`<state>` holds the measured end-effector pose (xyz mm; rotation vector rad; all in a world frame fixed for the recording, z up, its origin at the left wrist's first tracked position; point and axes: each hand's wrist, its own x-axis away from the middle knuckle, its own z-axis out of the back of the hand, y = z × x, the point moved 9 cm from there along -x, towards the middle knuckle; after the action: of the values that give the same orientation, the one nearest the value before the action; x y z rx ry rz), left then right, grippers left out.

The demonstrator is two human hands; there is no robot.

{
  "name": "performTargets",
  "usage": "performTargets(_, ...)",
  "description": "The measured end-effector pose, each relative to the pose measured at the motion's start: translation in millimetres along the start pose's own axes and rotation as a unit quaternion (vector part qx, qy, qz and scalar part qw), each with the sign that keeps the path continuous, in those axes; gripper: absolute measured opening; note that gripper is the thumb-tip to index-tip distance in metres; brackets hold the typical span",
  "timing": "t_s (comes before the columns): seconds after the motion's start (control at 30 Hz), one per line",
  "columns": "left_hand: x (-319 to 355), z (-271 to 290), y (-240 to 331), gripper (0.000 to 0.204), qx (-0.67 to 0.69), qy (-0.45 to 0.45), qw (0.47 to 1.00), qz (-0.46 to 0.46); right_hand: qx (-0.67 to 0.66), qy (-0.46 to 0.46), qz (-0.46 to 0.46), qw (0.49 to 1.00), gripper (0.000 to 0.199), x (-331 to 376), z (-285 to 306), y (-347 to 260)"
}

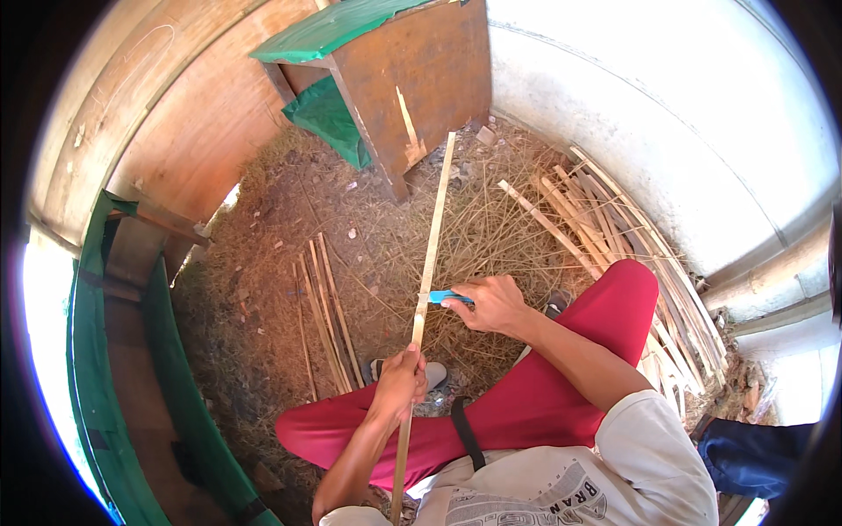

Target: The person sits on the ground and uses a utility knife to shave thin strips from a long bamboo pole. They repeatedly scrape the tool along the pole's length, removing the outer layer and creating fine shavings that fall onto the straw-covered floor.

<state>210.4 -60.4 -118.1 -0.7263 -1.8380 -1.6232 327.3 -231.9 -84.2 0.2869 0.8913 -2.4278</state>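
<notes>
A long, thin bamboo strip (438, 219) runs from near my lap out toward the wooden desk, its far end raised at an angle. My left hand (401, 381) is closed around its lower part. My right hand (493, 305) grips a blue-handled utility knife (448, 297) beside the strip, just beyond my left hand. The knife's front end meets the strip's right edge; its blade is too small to make out clearly. The strip's near end passes along my left forearm toward my shirt.
Several thin strips (328, 307) lie on the ground left of my foot. A larger pile of bamboo strips (574, 215) lies at right along the white wall (667, 96). Ahead stands a brown wooden desk (421, 79); green-covered wooden furniture (158, 351) borders the left. Another person's dark-trousered leg (754, 456) is at lower right.
</notes>
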Motion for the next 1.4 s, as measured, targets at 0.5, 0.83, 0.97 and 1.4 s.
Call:
performTargets(0.5, 67.1, 10.5, -35.0, 0.040, -0.010, -0.059, 0.994, 0.096, 0.043, -0.042, -0.218, 0.974, 0.044, -11.4, -4.8, 116.6)
performTargets(0.83, 125.8, 42.2, -58.0, 0.039, -0.013, -0.038, 0.990, 0.136, 0.049, -0.066, -0.299, 0.951, 0.042, -15.8, 1.2, 134.1)
performTargets(0.97, 161.7, 58.3, -71.4, 0.040, 0.028, -0.047, 0.979, 0.195, 0.105, -0.023, -0.300, 0.948, 0.043, -15.9, 16.9, 162.5)
performTargets(1.4, 218.4, 102.5, -47.6, 0.031, -0.504, 0.020, 0.863, -0.003, 0.122, 0.039, -0.482, 0.867, 0.049, 6.3, 45.8, 236.5)
